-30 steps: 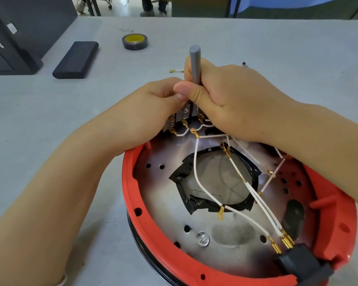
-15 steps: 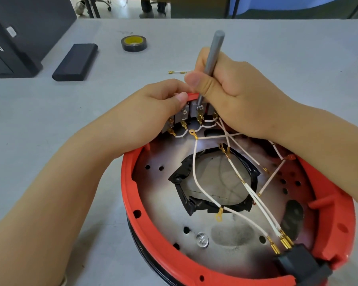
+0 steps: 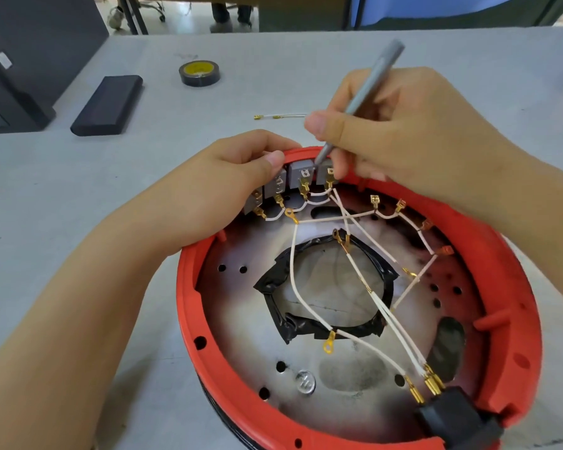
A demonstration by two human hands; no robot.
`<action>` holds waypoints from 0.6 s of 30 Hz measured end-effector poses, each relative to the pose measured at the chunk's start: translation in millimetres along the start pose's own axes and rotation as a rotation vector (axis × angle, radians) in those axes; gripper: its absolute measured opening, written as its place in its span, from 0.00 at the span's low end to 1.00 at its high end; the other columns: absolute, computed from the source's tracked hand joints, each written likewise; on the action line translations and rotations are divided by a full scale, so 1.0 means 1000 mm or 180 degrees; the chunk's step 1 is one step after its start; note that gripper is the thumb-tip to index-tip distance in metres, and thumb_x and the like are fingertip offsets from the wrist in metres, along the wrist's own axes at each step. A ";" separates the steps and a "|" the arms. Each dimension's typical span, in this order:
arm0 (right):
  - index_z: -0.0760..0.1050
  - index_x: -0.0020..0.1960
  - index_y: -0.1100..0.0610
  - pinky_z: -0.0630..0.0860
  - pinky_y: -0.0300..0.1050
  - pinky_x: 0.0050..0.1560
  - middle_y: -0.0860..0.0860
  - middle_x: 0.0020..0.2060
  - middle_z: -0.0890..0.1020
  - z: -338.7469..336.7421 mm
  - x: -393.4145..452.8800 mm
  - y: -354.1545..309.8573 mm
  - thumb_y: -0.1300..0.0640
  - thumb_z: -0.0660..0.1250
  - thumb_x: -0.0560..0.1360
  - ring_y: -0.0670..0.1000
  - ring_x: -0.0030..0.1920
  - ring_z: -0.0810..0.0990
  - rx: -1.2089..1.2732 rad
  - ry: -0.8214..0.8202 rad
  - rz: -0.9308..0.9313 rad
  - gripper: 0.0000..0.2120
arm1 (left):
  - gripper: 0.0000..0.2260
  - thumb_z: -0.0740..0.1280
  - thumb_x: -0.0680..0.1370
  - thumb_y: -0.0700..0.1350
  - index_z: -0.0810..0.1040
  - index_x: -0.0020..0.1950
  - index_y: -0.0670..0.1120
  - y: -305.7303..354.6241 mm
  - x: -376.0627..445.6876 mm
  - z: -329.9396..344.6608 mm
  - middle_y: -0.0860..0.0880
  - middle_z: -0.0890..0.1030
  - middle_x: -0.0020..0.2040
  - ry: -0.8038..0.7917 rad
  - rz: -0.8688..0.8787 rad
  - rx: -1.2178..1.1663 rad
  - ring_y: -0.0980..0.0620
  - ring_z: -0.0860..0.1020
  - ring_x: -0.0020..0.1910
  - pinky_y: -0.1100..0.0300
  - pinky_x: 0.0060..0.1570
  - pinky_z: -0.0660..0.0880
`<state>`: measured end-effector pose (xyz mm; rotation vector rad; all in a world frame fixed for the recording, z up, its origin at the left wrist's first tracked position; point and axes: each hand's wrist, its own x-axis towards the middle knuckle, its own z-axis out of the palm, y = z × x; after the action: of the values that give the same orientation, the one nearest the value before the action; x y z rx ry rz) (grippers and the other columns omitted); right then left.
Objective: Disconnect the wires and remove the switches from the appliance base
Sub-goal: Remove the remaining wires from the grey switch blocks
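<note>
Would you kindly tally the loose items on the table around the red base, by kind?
Tape roll: 1
Black flat block: 1
Loose white wire with gold terminals: 1
Dark box at the left edge: 1
Total: 4

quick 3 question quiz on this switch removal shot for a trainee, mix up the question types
1. True or false: the right hand holds a slim grey metal tool.
2. Where does the tool tip sit? A) on the black tape patch B) by the grey block switches C) on the tape roll
3. Fill in: the left hand pinches a switch at the ___ plastic base's rim.

Key: 1 true; 2 B; 3 red
</note>
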<state>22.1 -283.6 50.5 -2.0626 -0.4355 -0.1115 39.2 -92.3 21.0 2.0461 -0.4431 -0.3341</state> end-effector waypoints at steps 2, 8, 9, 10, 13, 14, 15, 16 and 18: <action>0.74 0.37 0.57 0.65 0.34 0.22 0.51 0.28 0.83 -0.004 -0.006 0.002 0.53 0.68 0.76 0.46 0.20 0.70 0.0129 0.0098 0.0080 0.12 | 0.11 0.58 0.83 0.48 0.78 0.58 0.56 -0.002 0.001 -0.001 0.50 0.83 0.53 0.0020 -0.0009 -0.0036 0.42 0.79 0.56 0.38 0.61 0.71; 0.73 0.36 0.58 0.64 0.35 0.20 0.54 0.26 0.82 -0.002 0.001 0.009 0.50 0.61 0.80 0.48 0.17 0.67 0.0093 0.0335 0.0495 0.17 | 0.10 0.60 0.81 0.49 0.79 0.58 0.56 -0.004 0.002 -0.001 0.48 0.83 0.54 -0.0016 0.0013 -0.0107 0.35 0.77 0.57 0.36 0.62 0.70; 0.72 0.36 0.57 0.65 0.36 0.20 0.54 0.25 0.81 -0.001 0.003 0.009 0.51 0.61 0.80 0.48 0.17 0.68 0.0058 0.0335 0.0486 0.16 | 0.10 0.59 0.82 0.48 0.79 0.58 0.56 -0.004 0.002 -0.001 0.50 0.83 0.53 -0.0015 0.0026 -0.0105 0.39 0.79 0.57 0.38 0.63 0.70; 0.70 0.36 0.56 0.65 0.36 0.20 0.53 0.25 0.81 0.000 0.004 0.010 0.51 0.61 0.79 0.49 0.17 0.68 0.0034 0.0343 0.0462 0.15 | 0.10 0.59 0.82 0.47 0.79 0.58 0.55 -0.004 0.003 -0.002 0.51 0.84 0.53 -0.0009 0.0036 -0.0100 0.43 0.80 0.56 0.39 0.64 0.70; 0.64 0.33 0.54 0.63 0.38 0.19 0.54 0.23 0.80 0.005 0.004 0.012 0.51 0.61 0.80 0.50 0.17 0.67 0.0038 0.0398 0.0351 0.18 | 0.11 0.60 0.81 0.48 0.80 0.58 0.54 -0.004 0.003 -0.001 0.52 0.84 0.53 -0.0003 0.0068 -0.0149 0.49 0.81 0.56 0.42 0.65 0.70; 0.63 0.32 0.53 0.63 0.37 0.19 0.54 0.23 0.79 0.006 0.003 0.013 0.51 0.61 0.80 0.51 0.17 0.68 0.0041 0.0401 0.0314 0.19 | 0.11 0.60 0.79 0.49 0.80 0.57 0.55 -0.004 0.003 -0.001 0.52 0.84 0.53 -0.0002 0.0055 -0.0170 0.49 0.81 0.56 0.40 0.64 0.70; 0.62 0.32 0.53 0.63 0.37 0.19 0.54 0.23 0.79 0.007 0.003 0.014 0.51 0.61 0.80 0.51 0.17 0.68 0.0045 0.0388 0.0276 0.19 | 0.12 0.60 0.77 0.50 0.80 0.57 0.56 -0.005 0.003 -0.001 0.52 0.84 0.53 -0.0001 0.0031 -0.0181 0.48 0.81 0.56 0.37 0.62 0.71; 0.62 0.31 0.53 0.63 0.36 0.19 0.53 0.23 0.79 0.007 0.002 0.014 0.51 0.60 0.80 0.52 0.17 0.69 0.0056 0.0367 0.0243 0.20 | 0.12 0.60 0.76 0.52 0.80 0.56 0.57 -0.005 0.003 0.000 0.52 0.84 0.53 -0.0001 0.0014 -0.0171 0.46 0.81 0.56 0.33 0.60 0.71; 0.62 0.32 0.52 0.64 0.34 0.20 0.53 0.24 0.80 0.008 0.001 0.014 0.51 0.61 0.80 0.52 0.18 0.71 0.0066 0.0327 0.0189 0.20 | 0.12 0.60 0.76 0.54 0.80 0.55 0.59 -0.004 0.003 0.000 0.53 0.84 0.53 -0.0006 0.0016 -0.0136 0.42 0.80 0.56 0.29 0.56 0.71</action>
<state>26.8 -283.0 35.3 -2.0372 -0.3107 -0.1759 42.5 -91.3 17.1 2.0030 -0.4387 -0.3398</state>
